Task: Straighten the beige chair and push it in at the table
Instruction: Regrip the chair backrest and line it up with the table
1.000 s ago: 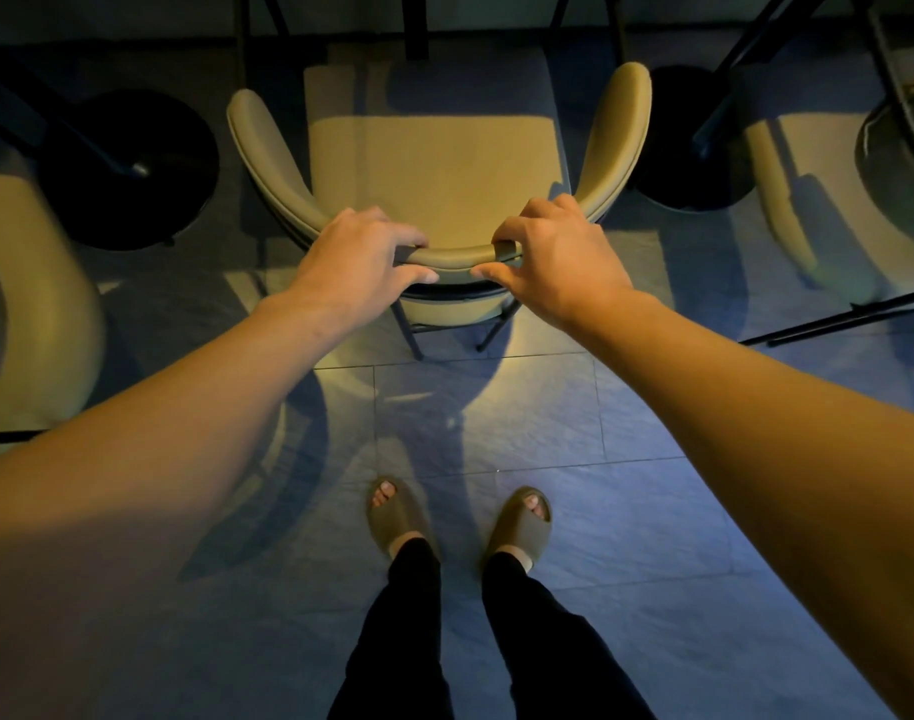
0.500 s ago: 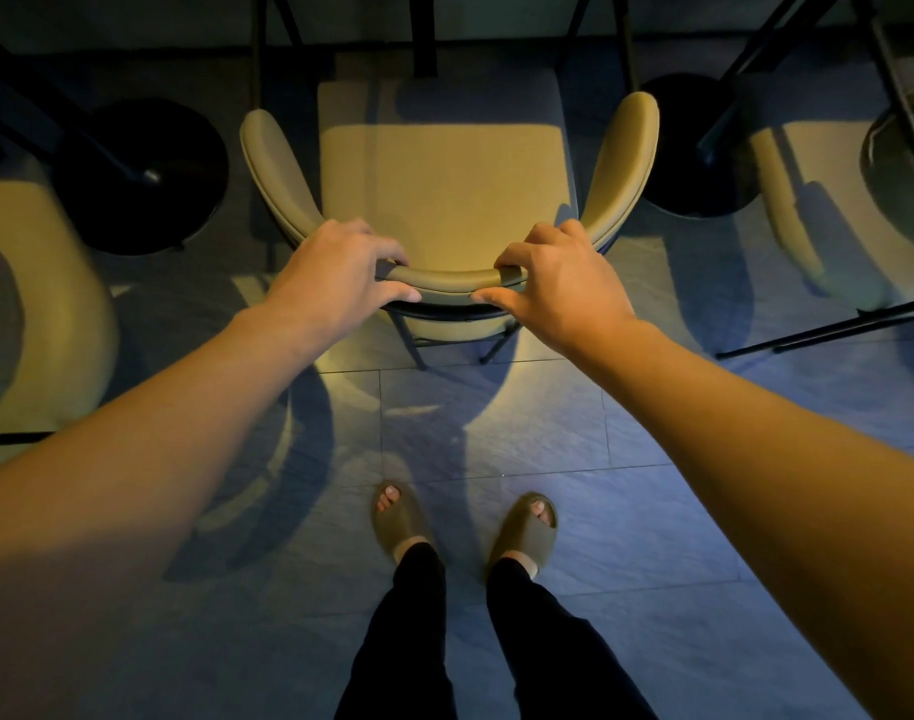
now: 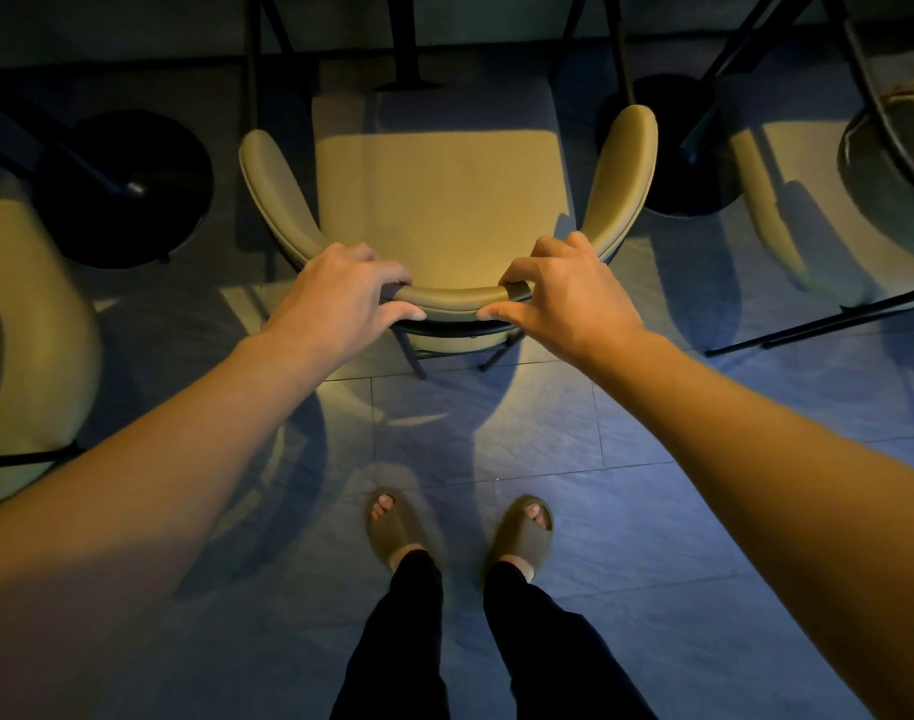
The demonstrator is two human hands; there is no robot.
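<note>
- The chair (image 3: pixel 439 200) stands on the tiled floor (image 3: pixel 626 511), square to the person, its seat front already in the shadow under the table; the table's post (image 3: pixel 405 39) shows just beyond the seat.
- The left hand (image 3: pixel 340 298) and right hand (image 3: pixel 564 298) are clamped on the backrest's top rail, fingers over, thumbs behind, near its two bends.
- To do this well: push evenly with both arms so the chair stays straight, low and steady, and stop before the armrests strike the table.
- Against half a second back, the chair looks a little farther from the feet (image 3: pixel 392 527), the grip unchanged.
</note>
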